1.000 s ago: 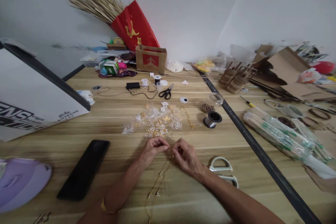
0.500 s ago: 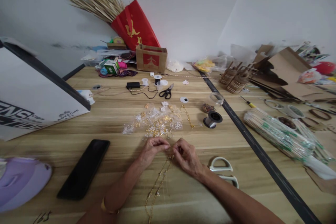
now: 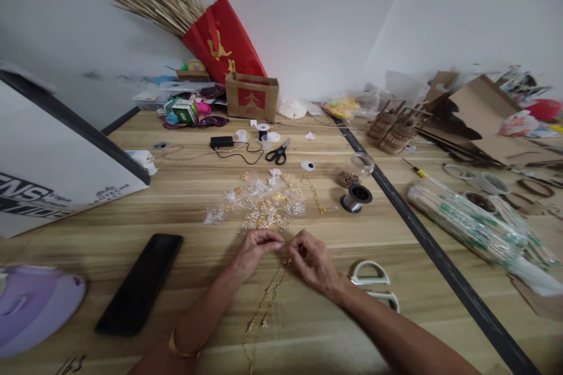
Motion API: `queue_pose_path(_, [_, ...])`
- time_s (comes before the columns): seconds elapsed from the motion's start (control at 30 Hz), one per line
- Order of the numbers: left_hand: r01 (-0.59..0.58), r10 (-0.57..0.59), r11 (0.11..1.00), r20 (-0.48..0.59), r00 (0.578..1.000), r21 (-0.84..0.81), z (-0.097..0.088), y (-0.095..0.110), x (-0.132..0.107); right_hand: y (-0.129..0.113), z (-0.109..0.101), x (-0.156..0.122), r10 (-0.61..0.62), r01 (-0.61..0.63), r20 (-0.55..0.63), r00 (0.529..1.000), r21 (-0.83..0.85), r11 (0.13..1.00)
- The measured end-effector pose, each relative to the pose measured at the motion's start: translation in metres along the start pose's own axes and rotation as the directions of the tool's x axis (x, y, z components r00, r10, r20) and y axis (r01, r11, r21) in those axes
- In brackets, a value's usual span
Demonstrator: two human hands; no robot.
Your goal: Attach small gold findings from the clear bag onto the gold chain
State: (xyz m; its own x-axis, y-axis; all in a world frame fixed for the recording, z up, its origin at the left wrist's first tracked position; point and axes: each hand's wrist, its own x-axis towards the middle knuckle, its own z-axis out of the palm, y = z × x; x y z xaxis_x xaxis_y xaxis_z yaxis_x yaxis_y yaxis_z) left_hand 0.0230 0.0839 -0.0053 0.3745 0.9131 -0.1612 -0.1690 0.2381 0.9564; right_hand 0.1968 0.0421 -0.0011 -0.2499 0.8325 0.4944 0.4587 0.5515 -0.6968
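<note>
Near the middle of the table, my left hand (image 3: 259, 249) and my right hand (image 3: 314, 261) face each other, their fingertips a small gap apart. Both are pinched closed. A thin gold chain necklace (image 3: 266, 299) with small beads hangs from between them and trails down the table toward me. The right fingertips grip its upper end. What the left fingers pinch is too small to make out. Just beyond the hands lies a pile of gold and silver jewelry findings (image 3: 266, 205), partly in clear bags. A short gold chain (image 3: 314, 196) lies right of the pile.
White-handled scissors (image 3: 373, 281) lie under my right forearm. A wire spool (image 3: 356, 198) and black scissors (image 3: 277, 152) stand farther back. A black phone (image 3: 141, 284) and a purple object (image 3: 39, 307) lie left; wrapped sticks (image 3: 466, 222) lie right.
The whole view has shifted very slightly. Both hands keep the same pinched pose over the necklace, with hardly any visible movement.
</note>
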Motion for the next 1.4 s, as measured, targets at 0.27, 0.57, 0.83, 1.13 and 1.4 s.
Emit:
queue_pose_path(0.27, [-0.085,0.098,0.981,-0.067,0.993,0.172,0.007,0.013,-0.006,-0.001,-0.001,0.001,0.002,-0.002,0.004,1.000,-0.014,1.000])
queue_pose_path(0.57, [-0.296,0.335,0.889,-0.055,0.940,0.350,0.012,0.009,-0.010,-0.002,-0.002,0.002,-0.008,0.008,-0.001,1.000,-0.021,1.000])
queue_pose_path(0.83, [-0.441,0.496,0.762,0.009,0.868,0.475,0.014,0.010,-0.012,-0.002,-0.003,0.002,-0.007,0.006,-0.011,1.000,-0.017,1.000])
queue_pose_path(1.13, [-0.482,0.566,0.671,0.032,0.824,0.563,0.014,0.007,-0.012,-0.002,-0.003,0.001,-0.003,0.003,0.008,1.000,-0.013,1.000])
queue_pose_path(1.4, [-0.501,0.620,0.581,0.051,0.783,0.641,0.014,0.004,-0.013,-0.002,-0.001,0.001,0.004,-0.005,-0.022,1.000,-0.021,1.000])
